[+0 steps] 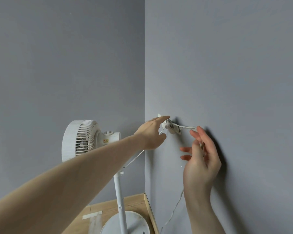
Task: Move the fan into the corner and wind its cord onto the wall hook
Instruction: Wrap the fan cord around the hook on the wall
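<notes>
Fan (85, 139) stands upright in the corner, pole vertical, its round head turned to face left, base on the floor. Its white cord (187, 127) runs nearly level along the right wall from the wall hook (169, 128) to my right hand (201, 159), and more of it hangs down the wall below that hand towards the floor. My left hand (152, 134) reaches across, fingers mostly straight, index fingertip touching the top of the hook where the cord is wrapped. My right hand is half open, fingers loosely curled, thumb and forefinger pinching the cord just beside the wall. Grey walls meet in the corner; wooden floor (108, 208) below, with a strip of pale tape (92, 216) on it.
</notes>
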